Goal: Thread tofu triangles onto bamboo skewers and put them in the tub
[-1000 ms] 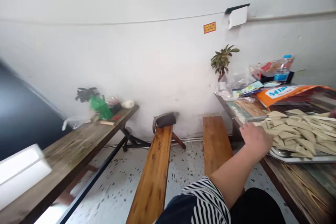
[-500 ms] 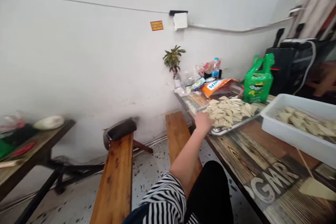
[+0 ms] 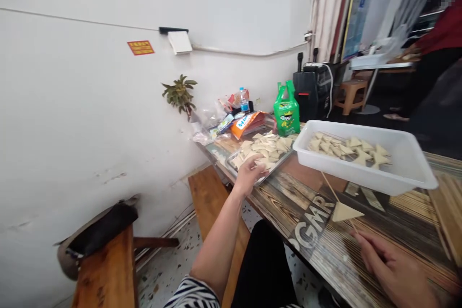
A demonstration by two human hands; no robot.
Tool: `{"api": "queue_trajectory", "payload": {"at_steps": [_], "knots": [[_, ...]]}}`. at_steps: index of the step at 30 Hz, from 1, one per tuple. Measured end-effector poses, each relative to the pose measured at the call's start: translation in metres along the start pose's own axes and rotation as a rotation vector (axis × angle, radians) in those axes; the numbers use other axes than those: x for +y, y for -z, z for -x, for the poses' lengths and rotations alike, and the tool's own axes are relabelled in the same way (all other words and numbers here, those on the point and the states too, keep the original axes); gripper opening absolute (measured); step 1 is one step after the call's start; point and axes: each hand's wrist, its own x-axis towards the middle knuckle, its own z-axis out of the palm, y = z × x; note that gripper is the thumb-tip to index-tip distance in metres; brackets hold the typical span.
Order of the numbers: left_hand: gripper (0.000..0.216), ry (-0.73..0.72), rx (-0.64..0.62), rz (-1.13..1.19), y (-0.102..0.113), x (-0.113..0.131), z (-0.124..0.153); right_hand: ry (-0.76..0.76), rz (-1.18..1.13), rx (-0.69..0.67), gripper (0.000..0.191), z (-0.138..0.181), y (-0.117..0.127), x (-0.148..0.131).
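Observation:
My left hand (image 3: pixel 250 172) reaches out to a metal tray (image 3: pixel 231 159) heaped with pale triangular tofu pieces (image 3: pixel 265 147) and curls over the pieces at the tray's near corner. My right hand (image 3: pixel 393 269) rests low on the wooden table (image 3: pixel 325 245), pinching a thin bamboo skewer (image 3: pixel 330 187) that carries one triangular piece (image 3: pixel 344 211). The skewer's far tip points toward a white plastic tub (image 3: pixel 411 163) holding more triangles, several of them on sticks.
A green bag (image 3: pixel 286 109), an orange packet (image 3: pixel 245 124), a water bottle (image 3: pixel 244 100) and a small plant (image 3: pixel 179 94) crowd the table's far end by the wall. Wooden benches (image 3: pixel 209 202) stand to the left. Another person (image 3: pixel 438 43) stands at back right.
The view has swung right, bringing the white tub, my right hand and the skewered triangle into sight. My left hand has stayed at the tray's near corner.

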Motion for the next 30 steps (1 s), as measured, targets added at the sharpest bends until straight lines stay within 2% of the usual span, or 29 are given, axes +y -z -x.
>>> {"api": "queue_trajectory", "payload": {"at_steps": [2, 4, 8, 11, 14, 20, 25, 30], "knots": [[0.054, 0.065, -0.137, 0.031, -0.014, -0.002, 0.0, -0.006, -0.022, -0.028, 0.035, -0.001, 0.003, -0.013], [0.058, 0.088, -0.219, -0.005, -0.027, -0.006, -0.002, -0.012, -0.045, -0.034, 0.035, 0.0, 0.003, -0.018], [0.055, 0.174, -0.3, 0.029, -0.048, -0.025, -0.01, -0.008, -0.058, -0.05, 0.031, 0.007, -0.002, -0.011], [0.043, 0.29, -0.334, 0.175, -0.063, -0.04, -0.01, -0.013, -0.054, -0.087, 0.028, 0.012, -0.007, -0.004], [0.039, 0.338, -0.372, 0.32, -0.075, -0.05, -0.007, -0.022, -0.056, -0.117, 0.027, 0.015, -0.011, 0.002], [0.042, 0.348, -0.292, 0.336, -0.084, -0.056, -0.006, -0.022, -0.045, -0.131, 0.028, 0.018, -0.013, 0.008], [0.022, 0.443, -0.199, 0.457, -0.083, -0.059, -0.01, -0.028, -0.05, -0.143, 0.029, 0.019, -0.013, 0.006], [0.021, 0.493, -0.135, 0.478, -0.08, -0.063, -0.012, -0.042, -0.025, -0.155, 0.031, 0.02, -0.012, 0.007]]}}
